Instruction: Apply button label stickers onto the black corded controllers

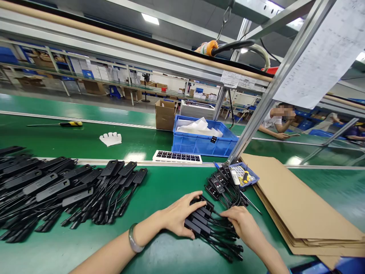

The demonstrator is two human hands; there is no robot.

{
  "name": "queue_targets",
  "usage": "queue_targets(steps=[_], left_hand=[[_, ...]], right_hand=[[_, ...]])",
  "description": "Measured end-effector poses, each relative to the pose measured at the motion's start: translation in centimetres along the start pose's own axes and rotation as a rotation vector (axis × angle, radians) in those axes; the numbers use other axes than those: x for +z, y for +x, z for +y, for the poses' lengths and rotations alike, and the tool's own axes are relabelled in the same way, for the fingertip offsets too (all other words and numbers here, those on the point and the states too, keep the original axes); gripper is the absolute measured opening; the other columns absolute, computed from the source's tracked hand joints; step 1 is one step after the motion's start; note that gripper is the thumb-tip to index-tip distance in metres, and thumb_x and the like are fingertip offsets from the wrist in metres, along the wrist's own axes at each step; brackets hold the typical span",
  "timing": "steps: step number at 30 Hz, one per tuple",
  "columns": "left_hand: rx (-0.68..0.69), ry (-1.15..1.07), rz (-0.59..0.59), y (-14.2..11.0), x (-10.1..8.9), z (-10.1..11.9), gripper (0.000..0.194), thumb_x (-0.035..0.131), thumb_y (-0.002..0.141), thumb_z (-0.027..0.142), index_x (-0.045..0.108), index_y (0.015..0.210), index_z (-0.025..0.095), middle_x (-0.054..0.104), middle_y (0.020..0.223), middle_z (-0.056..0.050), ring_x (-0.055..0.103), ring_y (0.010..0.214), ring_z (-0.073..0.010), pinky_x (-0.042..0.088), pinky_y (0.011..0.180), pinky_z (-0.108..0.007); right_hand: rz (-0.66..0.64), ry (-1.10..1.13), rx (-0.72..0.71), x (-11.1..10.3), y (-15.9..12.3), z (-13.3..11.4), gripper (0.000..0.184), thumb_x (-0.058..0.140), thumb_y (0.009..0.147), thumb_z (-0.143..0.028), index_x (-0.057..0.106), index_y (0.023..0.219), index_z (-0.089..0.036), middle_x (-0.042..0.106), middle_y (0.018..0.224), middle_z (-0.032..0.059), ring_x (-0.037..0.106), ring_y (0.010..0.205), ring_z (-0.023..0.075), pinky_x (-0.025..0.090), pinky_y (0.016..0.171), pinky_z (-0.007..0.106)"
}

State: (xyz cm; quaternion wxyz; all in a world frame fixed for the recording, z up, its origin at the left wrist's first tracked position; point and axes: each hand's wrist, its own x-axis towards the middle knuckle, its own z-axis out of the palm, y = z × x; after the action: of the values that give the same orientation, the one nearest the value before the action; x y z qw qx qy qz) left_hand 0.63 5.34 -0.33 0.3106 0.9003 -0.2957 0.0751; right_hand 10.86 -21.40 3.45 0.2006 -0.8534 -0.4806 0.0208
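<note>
A stack of black controllers [200, 220] with cables lies on the green bench in front of me. My left hand [181, 215] wraps around their left ends, thumb at the near side and fingers over the far side. To the right, my right hand [243, 225] is closed in a pinch at the black cables [225, 230] of the same stack; its fingertips are partly hidden. Just beyond lies another group of black controllers [218, 184], with buttons or labels facing up. On the left a large pile of black controllers [54, 188] spreads with cables toward me.
Behind the bench stand a blue bin [199, 146] with white sheets and a cardboard box [164, 116]. A label strip [177, 156], white glove [110, 139] and screwdriver [71, 123] lie nearby. Right are a small blue tray [256, 176], cardboard sheets [302, 201] and a metal post [258, 114].
</note>
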Motion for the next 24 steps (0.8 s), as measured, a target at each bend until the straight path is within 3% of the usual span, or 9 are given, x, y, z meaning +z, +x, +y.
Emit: queue_targets(steps=[3, 6, 10, 13, 15, 18, 20, 24], left_hand=[[-0.051, 0.022, -0.112, 0.1, 0.0, -0.5, 0.121, 0.069, 0.057, 0.07, 0.001, 0.148, 0.025, -0.002, 0.153, -0.021, 0.011, 0.136, -0.0485, 0.011, 0.105, -0.068], [-0.067, -0.012, -0.151, 0.2, -0.1, -0.6, 0.117, 0.07, 0.059, 0.067, 0.006, 0.148, 0.025, 0.011, 0.153, -0.021, 0.014, 0.137, -0.0455, 0.012, 0.107, -0.064], [-0.058, -0.021, -0.048, 0.3, -0.2, -0.1, 0.113, 0.074, 0.055, 0.061, 0.018, 0.145, 0.022, 0.028, 0.144, -0.021, 0.027, 0.132, -0.0419, 0.023, 0.108, -0.058], [-0.045, -0.051, -0.036, 0.5, -0.5, 0.3, 0.105, 0.075, 0.054, 0.058, 0.028, 0.141, 0.022, 0.035, 0.138, -0.018, 0.035, 0.127, -0.0385, 0.03, 0.106, -0.053], [-0.027, -0.069, -0.051, 0.6, -0.7, 0.3, 0.101, 0.075, 0.054, 0.058, 0.031, 0.139, 0.022, 0.037, 0.136, -0.017, 0.037, 0.126, -0.037, 0.031, 0.106, -0.051], [-0.005, -0.079, -0.092, 0.6, -0.8, 0.1, 0.105, 0.074, 0.056, 0.059, 0.027, 0.142, 0.023, 0.037, 0.14, -0.016, 0.033, 0.13, -0.0378, 0.025, 0.109, -0.054], [-0.018, -0.056, -0.123, 0.4, -0.7, -0.2, 0.111, 0.072, 0.059, 0.061, 0.015, 0.146, 0.025, 0.028, 0.148, -0.015, 0.021, 0.137, -0.0406, 0.013, 0.11, -0.06], [-0.098, 0.037, -0.097, -0.1, 0.0, -0.6, 0.125, 0.07, 0.058, 0.067, -0.007, 0.147, 0.025, -0.012, 0.154, -0.018, -0.006, 0.138, -0.0464, 0.0, 0.105, -0.069]], right_hand=[[-0.067, 0.035, -0.044, 0.5, -0.1, -0.1, 0.039, 0.034, 0.088, -0.011, 0.071, 0.092, -0.025, 0.071, 0.092, 0.0045, 0.063, 0.09, 0.0206, 0.046, 0.083, 0.036], [-0.074, 0.046, 0.007, 0.8, 0.6, -0.4, 0.04, 0.036, 0.08, -0.004, 0.065, 0.097, -0.024, 0.066, 0.106, 0.0043, 0.059, 0.101, 0.0196, 0.046, 0.087, 0.034], [0.084, -0.122, 0.25, 1.6, 2.1, 0.0, 0.041, 0.038, 0.078, -0.008, 0.056, 0.114, -0.015, 0.06, 0.111, 0.0119, 0.059, 0.101, 0.0232, 0.048, 0.085, 0.035], [0.135, -0.185, 0.328, 2.1, 3.1, 0.8, 0.044, 0.041, 0.077, -0.01, 0.053, 0.119, -0.011, 0.06, 0.112, 0.0133, 0.059, 0.102, 0.0248, 0.047, 0.084, 0.036], [0.142, -0.188, 0.356, 2.2, 3.5, 1.2, 0.039, 0.042, 0.081, -0.014, 0.054, 0.118, -0.011, 0.063, 0.107, 0.0128, 0.061, 0.097, 0.0248, 0.047, 0.079, 0.036], [0.123, -0.215, 0.366, 2.0, 3.9, 1.1, 0.026, 0.044, 0.087, -0.022, 0.064, 0.1, -0.013, 0.068, 0.089, 0.0116, 0.063, 0.087, 0.0282, 0.045, 0.073, 0.039], [0.096, -0.225, 0.33, 1.9, 3.9, 0.5, 0.022, 0.046, 0.087, -0.021, 0.067, 0.091, -0.015, 0.069, 0.083, 0.0101, 0.063, 0.084, 0.0283, 0.043, 0.072, 0.038], [0.034, -0.204, 0.21, 2.2, 3.4, -1.1, 0.024, 0.047, 0.087, -0.017, 0.071, 0.091, -0.021, 0.069, 0.086, 0.0064, 0.06, 0.087, 0.0254, 0.042, 0.074, 0.036]])
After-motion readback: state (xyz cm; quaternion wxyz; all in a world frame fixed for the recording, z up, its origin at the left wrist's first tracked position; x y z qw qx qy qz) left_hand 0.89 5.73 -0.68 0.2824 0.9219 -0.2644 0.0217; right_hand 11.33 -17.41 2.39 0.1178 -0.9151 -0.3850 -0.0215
